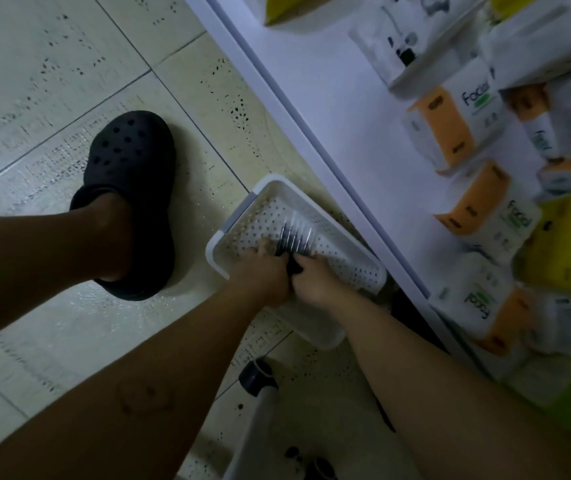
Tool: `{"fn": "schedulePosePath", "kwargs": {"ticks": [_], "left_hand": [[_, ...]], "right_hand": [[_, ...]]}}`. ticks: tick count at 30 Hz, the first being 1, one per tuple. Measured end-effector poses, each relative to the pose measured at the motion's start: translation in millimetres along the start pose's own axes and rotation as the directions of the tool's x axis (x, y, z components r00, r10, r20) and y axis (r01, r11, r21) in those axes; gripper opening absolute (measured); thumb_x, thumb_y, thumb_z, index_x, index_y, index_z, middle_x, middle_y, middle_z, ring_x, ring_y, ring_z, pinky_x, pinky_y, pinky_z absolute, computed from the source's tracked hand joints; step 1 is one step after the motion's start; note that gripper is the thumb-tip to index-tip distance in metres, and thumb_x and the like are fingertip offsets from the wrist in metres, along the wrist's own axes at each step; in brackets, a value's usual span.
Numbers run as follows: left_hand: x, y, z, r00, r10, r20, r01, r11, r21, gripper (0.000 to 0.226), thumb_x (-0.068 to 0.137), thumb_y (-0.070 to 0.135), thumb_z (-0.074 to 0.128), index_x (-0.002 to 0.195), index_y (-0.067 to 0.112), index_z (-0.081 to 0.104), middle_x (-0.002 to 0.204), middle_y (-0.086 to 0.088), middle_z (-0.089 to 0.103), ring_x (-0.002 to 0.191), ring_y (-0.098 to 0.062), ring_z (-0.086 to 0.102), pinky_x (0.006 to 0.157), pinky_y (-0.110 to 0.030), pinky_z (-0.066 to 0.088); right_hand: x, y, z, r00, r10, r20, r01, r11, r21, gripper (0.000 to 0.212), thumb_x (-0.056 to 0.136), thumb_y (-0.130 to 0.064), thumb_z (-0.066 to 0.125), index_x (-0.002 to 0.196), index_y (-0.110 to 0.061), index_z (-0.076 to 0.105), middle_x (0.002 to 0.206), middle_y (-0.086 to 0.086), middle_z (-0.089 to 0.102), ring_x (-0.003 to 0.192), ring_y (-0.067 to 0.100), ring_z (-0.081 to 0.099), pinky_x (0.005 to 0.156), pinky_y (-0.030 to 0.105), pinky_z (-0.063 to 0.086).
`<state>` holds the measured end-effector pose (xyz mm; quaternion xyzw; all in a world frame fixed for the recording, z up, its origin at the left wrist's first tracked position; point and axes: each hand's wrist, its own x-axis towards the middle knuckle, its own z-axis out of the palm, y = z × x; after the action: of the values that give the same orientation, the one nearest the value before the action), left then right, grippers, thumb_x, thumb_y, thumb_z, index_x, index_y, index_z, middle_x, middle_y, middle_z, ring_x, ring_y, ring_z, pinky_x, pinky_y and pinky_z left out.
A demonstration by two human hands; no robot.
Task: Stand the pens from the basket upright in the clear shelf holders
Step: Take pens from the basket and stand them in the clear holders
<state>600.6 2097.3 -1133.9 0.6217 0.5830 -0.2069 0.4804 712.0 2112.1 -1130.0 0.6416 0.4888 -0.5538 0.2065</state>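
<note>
Two bare forearms reach down over a pale speckled tile floor (52,81), which fills the left half of the head view and runs under everything else. To the right of the white perforated plastic basket (279,180) stands a tall white shelf unit (329,109), its front edge running slantwise just beside the basket's far long side. On the shelf, further right of the basket, lie white-and-orange paper tissue packs (450,129) printed with "Facial", and among them some bright yellow soft packs (568,247); the view there is blurred and finer print cannot be read. Left of the basket, a short way off on the tiles, a foot sits in a black rubber clog with round holes (131,188).

The basket rests on the floor, with a grey handle strip (239,216) on its left short end and rows of small holes across its bottom. Both hands are inside it, at its near end. The left hand (263,275) has its grip curled round the near ends of a small bundle of dark pens with pale glinting tips (296,235). The right hand (318,282) touches the left, knuckle to knuckle, and its grip is likewise curled round the dark near ends of the same bundle. The pens lie flat and side by side on the basket's bottom, near its middle, pointing away from the hands toward the far end. Motion blur keeps the pens from being counted.
</note>
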Motion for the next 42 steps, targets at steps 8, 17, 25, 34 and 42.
{"fn": "schedulePosePath", "kwargs": {"ticks": [8, 17, 25, 34, 42], "left_hand": [[5, 1, 5, 0.997, -0.069, -0.029, 0.064, 0.988, -0.138, 0.068, 0.091, 0.032, 0.055, 0.150, 0.022, 0.023, 0.157, -0.008, 0.002, 0.139, -0.038, 0.014, 0.110, -0.050, 0.030], [17, -4, 6, 0.997, -0.038, -0.072, 0.005, 0.916, -0.402, 0.026, 0.088, 0.020, 0.058, 0.111, 0.008, 0.064, 0.119, -0.013, 0.060, 0.132, -0.031, 0.027, 0.111, -0.029, 0.020], [1, 2, -2, 0.945, -0.251, -0.209, 0.049, 0.742, -0.668, 0.014, 0.085, 0.001, 0.065, 0.097, 0.004, 0.071, 0.098, -0.012, 0.069, 0.094, -0.026, 0.066, 0.085, -0.039, 0.055], [-14, 6, -11, 0.886, -0.384, -0.259, 0.055, 0.642, -0.765, 0.013, 0.088, 0.004, 0.059, 0.087, 0.016, 0.062, 0.089, -0.002, 0.064, 0.091, -0.020, 0.064, 0.069, -0.026, 0.052], [-51, 22, -40, 0.932, -0.274, -0.239, -0.039, 0.577, -0.816, 0.049, 0.088, -0.002, 0.054, 0.132, 0.009, 0.035, 0.118, -0.014, 0.058, 0.108, -0.032, 0.058, 0.094, -0.047, 0.050]], "right_hand": [[16, 18, 18, 0.997, -0.017, -0.081, 0.030, 0.986, 0.166, 0.055, 0.083, -0.029, 0.048, 0.137, -0.026, 0.049, 0.143, -0.002, 0.040, 0.122, 0.026, 0.048, 0.106, 0.047, 0.042], [4, 13, 13, 0.981, -0.085, -0.171, 0.133, 0.948, 0.290, 0.036, 0.100, -0.012, 0.042, 0.133, -0.011, 0.056, 0.135, 0.007, 0.050, 0.119, 0.026, 0.051, 0.104, 0.043, 0.044], [-19, 13, 5, 0.962, -0.089, -0.257, 0.161, 0.948, 0.273, 0.023, 0.097, -0.014, 0.052, 0.110, -0.012, 0.071, 0.100, 0.005, 0.067, 0.083, 0.018, 0.060, 0.066, 0.025, 0.047], [-27, 22, 5, 0.899, -0.035, -0.437, 0.189, 0.930, 0.316, 0.021, 0.085, -0.003, 0.065, 0.080, -0.023, 0.064, 0.084, -0.009, 0.064, 0.081, 0.010, 0.060, 0.068, 0.023, 0.047], [-58, 9, -10, 0.919, -0.070, -0.388, 0.206, 0.924, 0.322, 0.021, 0.085, -0.003, 0.066, 0.093, -0.021, 0.057, 0.081, -0.001, 0.064, 0.076, 0.015, 0.061, 0.061, 0.025, 0.046]]}}
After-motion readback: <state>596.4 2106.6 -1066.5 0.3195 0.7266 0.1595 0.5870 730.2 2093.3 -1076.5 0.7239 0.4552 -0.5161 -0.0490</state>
